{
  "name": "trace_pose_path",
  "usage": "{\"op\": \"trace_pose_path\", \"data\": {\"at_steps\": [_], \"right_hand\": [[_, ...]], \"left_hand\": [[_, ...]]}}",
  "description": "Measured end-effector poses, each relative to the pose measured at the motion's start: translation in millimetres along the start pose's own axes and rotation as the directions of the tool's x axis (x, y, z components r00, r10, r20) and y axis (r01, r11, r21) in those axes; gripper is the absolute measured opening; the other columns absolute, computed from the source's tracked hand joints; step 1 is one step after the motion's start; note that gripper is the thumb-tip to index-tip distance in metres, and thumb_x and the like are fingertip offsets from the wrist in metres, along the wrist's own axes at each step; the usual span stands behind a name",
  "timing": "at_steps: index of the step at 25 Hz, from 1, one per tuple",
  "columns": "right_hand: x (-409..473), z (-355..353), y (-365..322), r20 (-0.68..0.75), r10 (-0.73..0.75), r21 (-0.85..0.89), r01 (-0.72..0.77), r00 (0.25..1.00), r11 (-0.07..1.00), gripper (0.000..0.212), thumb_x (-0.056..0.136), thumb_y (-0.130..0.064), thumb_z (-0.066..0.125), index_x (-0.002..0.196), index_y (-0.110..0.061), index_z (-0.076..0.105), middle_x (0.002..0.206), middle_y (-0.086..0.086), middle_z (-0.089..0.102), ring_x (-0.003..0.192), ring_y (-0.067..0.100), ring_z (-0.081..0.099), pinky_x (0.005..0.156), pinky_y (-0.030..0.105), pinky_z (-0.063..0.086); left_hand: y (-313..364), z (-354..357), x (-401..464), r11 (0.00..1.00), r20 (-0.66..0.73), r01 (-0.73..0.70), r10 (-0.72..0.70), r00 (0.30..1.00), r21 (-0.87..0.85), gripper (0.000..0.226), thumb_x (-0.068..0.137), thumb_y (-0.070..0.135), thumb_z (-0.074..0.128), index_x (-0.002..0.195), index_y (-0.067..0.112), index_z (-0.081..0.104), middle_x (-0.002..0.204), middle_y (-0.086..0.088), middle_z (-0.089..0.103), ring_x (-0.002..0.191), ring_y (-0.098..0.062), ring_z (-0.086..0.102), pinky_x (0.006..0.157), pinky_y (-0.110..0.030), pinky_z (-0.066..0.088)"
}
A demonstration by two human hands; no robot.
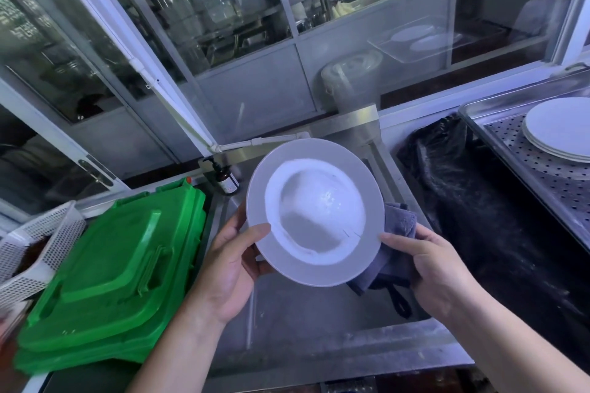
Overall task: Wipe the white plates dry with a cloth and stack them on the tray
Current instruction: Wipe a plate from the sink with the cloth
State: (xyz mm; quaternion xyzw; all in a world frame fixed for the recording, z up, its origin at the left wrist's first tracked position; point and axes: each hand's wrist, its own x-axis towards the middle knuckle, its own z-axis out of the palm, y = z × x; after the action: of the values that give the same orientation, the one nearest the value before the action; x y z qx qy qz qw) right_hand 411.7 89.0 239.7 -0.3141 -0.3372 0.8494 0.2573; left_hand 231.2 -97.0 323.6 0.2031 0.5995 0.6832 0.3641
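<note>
The left hand gripped a white deep-welled plate by its lower-left rim, thumb on top, tilted over a steel sink. The right hand held a grey cloth against the plate's right underside. Stacked plates sat on the perforated tray far right.

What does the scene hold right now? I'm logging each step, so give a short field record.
held item: white plate, over the sink
left hand: grips the plate's left rim
right hand: holds grey cloth against the plate's right edge
done: stack of plates on perforated metal tray, at right
left of sink: green lids
</note>
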Motion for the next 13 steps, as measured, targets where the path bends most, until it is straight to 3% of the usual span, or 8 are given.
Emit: {"op": "trace_pose_path", "data": {"at_steps": [3,5,8,13], "right_hand": [[1.1,0.3,7.2,-0.047,0.010,0.011,-0.010,0.999,1.000,0.025,0.081,0.009,0.069,0.094,-0.010,0.078,0.096,0.021,0.076,0.076,0.038,0.075,0.057,0.043,0.059],[-0.7,1.5,11.4,-0.040,0.014,0.013,-0.014,0.999,1.000,0.025,0.081,0.009,0.069,0.094,-0.010,0.078,0.097,0.021,0.076,0.077,0.039,0.075,0.058,0.044,0.059],[-4.0,5.6,15.8,-0.019,0.009,0.008,-0.009,1.000,1.000,0.026,0.081,0.008,0.069,0.097,-0.010,0.078,0.099,0.021,0.076,0.080,0.039,0.075,0.063,0.048,0.059],[-4.9,9.1,14.6,-0.040,-0.037,-0.073,0.034,0.999,0.997,0.029,0.082,0.008,0.069,0.096,-0.015,0.079,0.095,0.019,0.077,0.080,0.040,0.075,0.063,0.052,0.061]], "left_hand": [[1.9,-12.4,-10.1,0.995,0.148,0.094,-0.097,0.984,0.029,0.055,0.082,0.010,0.073,0.136,0.019,0.065,0.128,-0.018,0.070,0.102,-0.034,0.070,0.072,-0.050,0.063],[0.1,-18.7,-18.3,0.988,0.242,0.148,-0.156,0.958,0.052,0.065,0.077,0.003,0.077,0.137,0.024,0.063,0.138,-0.020,0.063,0.112,-0.043,0.068,0.077,-0.059,0.061],[-8.7,-20.6,-25.2,0.987,0.203,0.157,-0.163,0.966,0.043,0.067,0.070,0.000,0.080,0.130,0.027,0.067,0.138,-0.023,0.062,0.111,-0.051,0.068,0.075,-0.058,0.062],[-24.9,-19.8,-34.3,0.985,0.095,0.169,-0.172,0.981,0.031,0.074,0.065,0.001,0.082,0.135,0.007,0.058,0.129,-0.026,0.067,0.106,-0.050,0.069,0.072,-0.056,0.062]]}}
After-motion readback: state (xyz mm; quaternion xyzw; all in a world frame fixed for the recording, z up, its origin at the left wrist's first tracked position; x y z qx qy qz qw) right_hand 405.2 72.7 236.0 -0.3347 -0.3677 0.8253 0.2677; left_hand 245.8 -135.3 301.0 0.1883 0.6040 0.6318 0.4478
